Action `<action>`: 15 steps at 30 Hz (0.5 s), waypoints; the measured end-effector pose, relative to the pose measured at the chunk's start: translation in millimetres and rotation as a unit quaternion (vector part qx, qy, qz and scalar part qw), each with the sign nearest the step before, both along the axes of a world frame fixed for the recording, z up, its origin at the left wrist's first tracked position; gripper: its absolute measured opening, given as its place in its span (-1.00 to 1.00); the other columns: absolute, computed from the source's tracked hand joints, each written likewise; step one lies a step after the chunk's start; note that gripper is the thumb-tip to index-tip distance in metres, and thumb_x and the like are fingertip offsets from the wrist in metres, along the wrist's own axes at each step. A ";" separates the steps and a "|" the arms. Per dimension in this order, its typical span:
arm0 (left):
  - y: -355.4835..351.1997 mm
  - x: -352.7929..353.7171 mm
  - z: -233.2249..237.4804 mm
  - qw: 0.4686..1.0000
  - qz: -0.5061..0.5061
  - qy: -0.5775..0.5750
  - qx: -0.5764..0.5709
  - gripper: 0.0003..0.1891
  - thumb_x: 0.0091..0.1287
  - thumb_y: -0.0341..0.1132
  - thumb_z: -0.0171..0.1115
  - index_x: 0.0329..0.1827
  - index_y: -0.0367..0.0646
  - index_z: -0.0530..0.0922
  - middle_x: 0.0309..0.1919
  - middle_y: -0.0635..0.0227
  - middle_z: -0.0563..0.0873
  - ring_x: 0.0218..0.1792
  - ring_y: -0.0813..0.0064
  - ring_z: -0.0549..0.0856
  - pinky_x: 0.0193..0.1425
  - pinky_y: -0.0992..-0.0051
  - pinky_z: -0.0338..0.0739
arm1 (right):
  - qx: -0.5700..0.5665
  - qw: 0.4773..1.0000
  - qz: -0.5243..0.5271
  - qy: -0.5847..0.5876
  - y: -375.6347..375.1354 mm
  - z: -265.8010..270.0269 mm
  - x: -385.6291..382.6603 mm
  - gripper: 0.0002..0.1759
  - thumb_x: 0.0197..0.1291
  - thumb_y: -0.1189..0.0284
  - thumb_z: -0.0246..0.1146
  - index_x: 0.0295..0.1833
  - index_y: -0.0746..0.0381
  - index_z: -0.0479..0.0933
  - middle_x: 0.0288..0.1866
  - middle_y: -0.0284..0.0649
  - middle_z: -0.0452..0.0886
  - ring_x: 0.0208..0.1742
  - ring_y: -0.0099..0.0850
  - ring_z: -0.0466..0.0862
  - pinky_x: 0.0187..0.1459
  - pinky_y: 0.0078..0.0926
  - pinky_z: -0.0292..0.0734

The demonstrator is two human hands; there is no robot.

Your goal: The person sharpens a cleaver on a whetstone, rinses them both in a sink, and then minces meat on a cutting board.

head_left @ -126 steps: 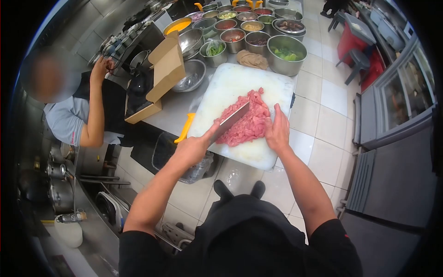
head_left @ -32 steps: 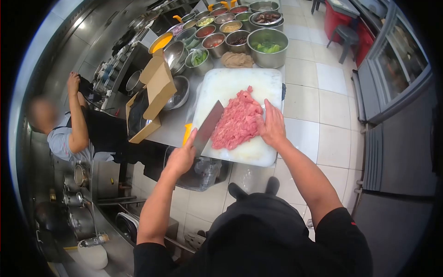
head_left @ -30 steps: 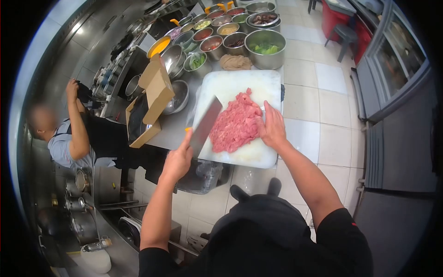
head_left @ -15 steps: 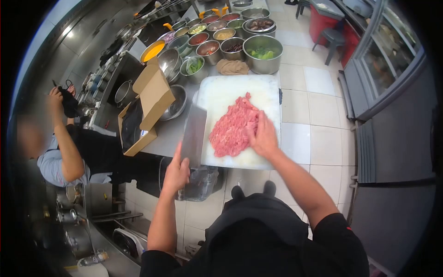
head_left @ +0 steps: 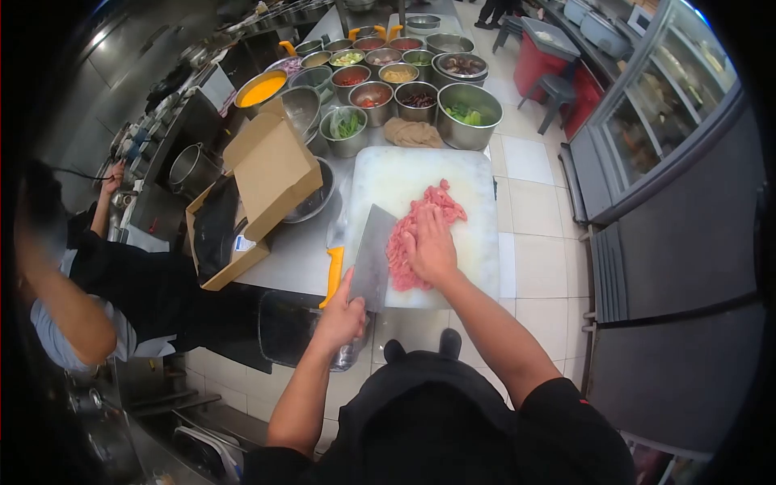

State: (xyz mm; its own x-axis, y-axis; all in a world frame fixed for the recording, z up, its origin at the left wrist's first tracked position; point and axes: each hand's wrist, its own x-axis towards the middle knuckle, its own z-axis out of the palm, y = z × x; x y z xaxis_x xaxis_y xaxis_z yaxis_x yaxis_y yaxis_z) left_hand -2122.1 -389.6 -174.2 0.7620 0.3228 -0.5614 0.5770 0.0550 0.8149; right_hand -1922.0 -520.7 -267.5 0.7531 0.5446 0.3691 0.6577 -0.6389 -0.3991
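My left hand [head_left: 341, 317] grips the handle of a broad cleaver [head_left: 373, 259]. The blade lies over the left part of a white cutting board [head_left: 372, 174], along the left edge of a pile of pink chopped raw meat [head_left: 446, 198]. On top of that meat rests my right hand [head_left: 432, 246], fingers stretched out and flat, covering its middle. Just left of the cleaver, a knife with a yellow handle [head_left: 335, 271] lies on the steel table beside the board.
Several metal pots of ingredients, including a pot of greens [head_left: 469, 117], stand beyond the board, with a brown cloth [head_left: 412, 133] before them. An open cardboard box [head_left: 271, 174] sits at left, near another person [head_left: 105, 283]. A glass-door fridge [head_left: 663, 105] stands at right.
The cleaver has moved right, from the board's left edge to beside the meat. My right hand has shifted from the pile's right side onto its top. The yellow-handled knife has come into view.
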 end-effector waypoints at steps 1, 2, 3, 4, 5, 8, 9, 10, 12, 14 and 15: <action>3.7 0.4 5.1 1.000 -0.016 0.006 0.022 -0.27 0.46 -0.37 0.01 0.69 0.07 -0.01 -0.51 0.32 0.55 -0.58 0.60 0.51 -0.46 0.47 0.50 | -0.015 1.000 0.012 0.007 1.0 4.0 1.7 -0.26 0.42 0.17 0.10 0.53 0.43 0.15 0.51 0.18 0.27 0.58 0.06 0.20 0.54 -0.10 0.08; 6.0 -0.2 4.5 0.998 -0.028 0.012 0.059 -0.27 0.45 -0.36 0.02 0.68 0.06 0.00 -0.48 0.25 0.59 -0.54 0.50 0.57 -0.39 0.41 0.54 | -0.029 0.999 0.024 0.014 0.0 8.0 2.8 -0.24 0.41 0.18 0.10 0.55 0.41 0.13 0.55 0.17 0.21 0.60 0.11 0.13 0.56 -0.05 0.01; 5.4 -5.1 3.6 0.994 -0.041 0.021 0.095 -0.27 0.44 -0.34 0.03 0.68 0.05 0.01 -0.45 0.17 0.63 -0.50 0.40 0.64 -0.32 0.34 0.57 | -0.045 0.998 0.037 0.025 -2.8 11.4 0.4 -0.23 0.39 0.18 0.10 0.56 0.40 0.11 0.58 0.16 0.16 0.63 0.15 0.05 0.58 0.00 -0.06; 5.3 -7.8 4.1 0.989 -0.051 0.026 0.134 -0.26 0.43 -0.33 0.04 0.67 0.05 0.02 -0.42 0.09 0.67 -0.46 0.30 0.70 -0.24 0.28 0.60 | -0.064 0.997 0.028 0.024 -1.1 8.2 1.9 -0.23 0.40 0.17 0.09 0.56 0.39 0.11 0.59 0.14 0.14 0.63 0.13 0.06 0.58 0.01 -0.05; 5.0 -9.2 6.3 0.979 -0.079 0.012 0.186 -0.26 0.42 -0.32 0.04 0.67 0.05 0.02 -0.38 0.01 0.69 -0.38 0.17 0.72 -0.17 0.22 0.59 | -0.080 0.996 0.019 0.022 3.5 4.6 3.4 -0.23 0.41 0.16 0.08 0.56 0.38 0.11 0.60 0.13 0.13 0.63 0.12 0.06 0.58 0.03 -0.05; 1.9 -14.7 10.0 0.939 -0.145 -0.006 0.313 -0.26 0.40 -0.32 0.05 0.66 0.06 0.02 -0.27 -0.19 0.71 -0.19 -0.15 0.73 0.02 0.06 0.55 | -0.083 0.991 0.041 0.094 2.7 11.1 12.6 -0.23 0.43 0.12 0.06 0.57 0.36 0.11 0.62 0.12 0.12 0.64 0.09 0.06 0.58 0.05 -0.08; 1.1 -14.2 8.2 0.929 -0.155 0.005 0.335 -0.26 0.40 -0.32 0.05 0.66 0.07 0.03 -0.24 -0.23 0.70 -0.14 -0.21 0.70 0.05 0.02 0.53 | -0.078 0.987 0.060 0.129 -1.8 16.9 17.6 -0.23 0.43 0.10 0.05 0.57 0.35 0.12 0.62 0.11 0.11 0.64 0.08 0.06 0.58 0.05 -0.09; 0.3 -13.6 8.3 0.919 -0.163 0.017 0.358 -0.26 0.40 -0.33 0.05 0.66 0.08 0.03 -0.22 -0.26 0.69 -0.10 -0.28 0.68 0.08 -0.02 0.51 | -0.028 0.988 0.070 0.133 -12.0 26.5 21.1 -0.23 0.44 0.09 0.05 0.57 0.34 0.12 0.63 0.11 0.11 0.65 0.07 0.06 0.59 0.05 -0.10; 2.4 -7.9 20.1 0.906 -0.170 0.034 0.386 -0.25 0.39 -0.35 0.05 0.65 0.11 0.04 -0.22 -0.27 0.69 -0.12 -0.25 0.69 0.06 -0.03 0.51 | 0.073 0.981 0.094 0.153 -44.1 47.2 23.8 -0.23 0.45 0.06 0.04 0.58 0.32 0.12 0.64 0.10 0.10 0.65 0.04 0.06 0.59 0.04 -0.12; -0.8 -0.4 44.6 0.899 -0.169 0.013 0.404 -0.25 0.39 -0.37 0.04 0.65 0.13 0.04 -0.21 -0.29 0.69 -0.13 -0.24 0.70 0.05 -0.04 0.51 | 0.007 0.982 -0.010 0.188 -79.1 52.2 10.3 -0.21 0.46 0.05 0.02 0.57 0.38 0.11 0.64 0.14 0.08 0.66 0.04 0.06 0.60 -0.02 -0.14; -12.4 3.3 64.6 0.900 -0.163 -0.017 0.404 -0.26 0.39 -0.37 0.04 0.65 0.14 0.03 -0.21 -0.29 0.69 -0.12 -0.23 0.70 0.05 -0.05 0.51 | -0.001 0.985 -0.020 0.172 -97.4 34.3 7.9 -0.21 0.47 0.05 0.01 0.57 0.40 0.10 0.64 0.15 0.07 0.66 0.03 0.05 0.60 -0.03 -0.14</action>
State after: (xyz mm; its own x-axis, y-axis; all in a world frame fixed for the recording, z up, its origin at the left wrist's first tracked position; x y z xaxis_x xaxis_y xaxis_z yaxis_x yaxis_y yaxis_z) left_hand -2118.8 -402.0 -109.6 0.9026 0.3708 -0.2185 0.4289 -0.7319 0.5295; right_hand -1914.1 -618.1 -233.2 0.8547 0.5118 0.0863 0.4569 -0.6631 -0.5928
